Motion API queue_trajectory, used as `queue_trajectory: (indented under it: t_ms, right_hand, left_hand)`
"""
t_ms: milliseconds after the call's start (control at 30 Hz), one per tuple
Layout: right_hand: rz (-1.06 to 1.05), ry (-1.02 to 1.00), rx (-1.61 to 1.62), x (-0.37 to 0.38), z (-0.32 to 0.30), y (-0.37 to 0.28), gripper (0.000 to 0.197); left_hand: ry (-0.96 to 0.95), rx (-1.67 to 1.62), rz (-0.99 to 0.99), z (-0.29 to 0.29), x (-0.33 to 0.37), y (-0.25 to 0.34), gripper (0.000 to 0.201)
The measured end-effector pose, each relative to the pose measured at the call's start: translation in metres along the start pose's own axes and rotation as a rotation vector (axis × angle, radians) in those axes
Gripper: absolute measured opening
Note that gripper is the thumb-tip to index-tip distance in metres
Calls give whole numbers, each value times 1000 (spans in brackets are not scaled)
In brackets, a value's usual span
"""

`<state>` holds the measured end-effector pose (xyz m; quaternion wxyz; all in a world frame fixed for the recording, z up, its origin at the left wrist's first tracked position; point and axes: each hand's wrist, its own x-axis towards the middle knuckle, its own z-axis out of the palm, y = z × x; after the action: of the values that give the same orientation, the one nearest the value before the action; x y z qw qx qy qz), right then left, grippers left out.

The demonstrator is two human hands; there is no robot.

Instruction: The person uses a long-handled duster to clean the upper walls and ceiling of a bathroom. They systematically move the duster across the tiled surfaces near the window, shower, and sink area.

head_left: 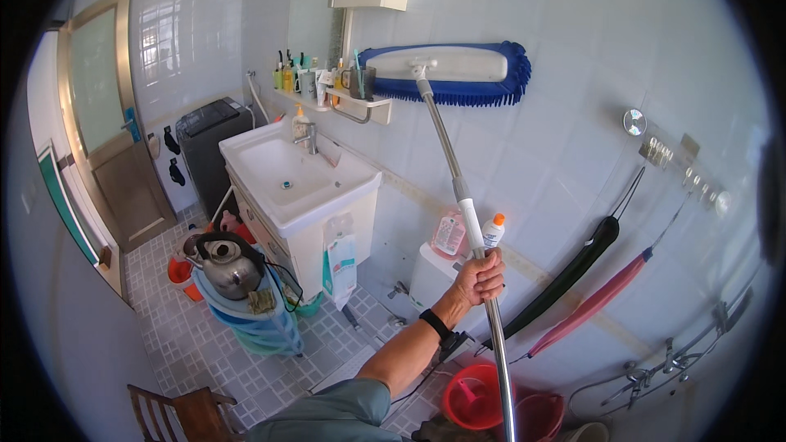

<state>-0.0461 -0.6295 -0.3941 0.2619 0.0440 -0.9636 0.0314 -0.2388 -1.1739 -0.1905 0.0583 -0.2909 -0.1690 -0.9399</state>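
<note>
My left hand is closed around the long pole of a flat mop, with a dark watch on its wrist. The pole rises from the lower edge to a wide mop head, a pale plate fringed with blue microfibre. That head lies against the tiled wall, right of the mirror and just above the shelf end. Just behind my grip stand a white bottle with an orange cap and a bottle of pink liquid. My right hand is out of view.
A shelf of toiletries and a white washbasin stand left. A kettle sits atop blue tubs. Red basins, a wooden chair, hanging back-scrubber straps and a shower tap surround me.
</note>
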Motion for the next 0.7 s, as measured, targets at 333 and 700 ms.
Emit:
queue_trajectory:
  t_ms: [333,700]
  right_hand:
    - [70,-76,57,5,10,-17,13]
    - [-180,619,-140,-5,1,21,13]
  left_hand:
    - [-51,-36,20,-14,7,20,28]
    - [-101,-122,-2,8,6,-31,29]
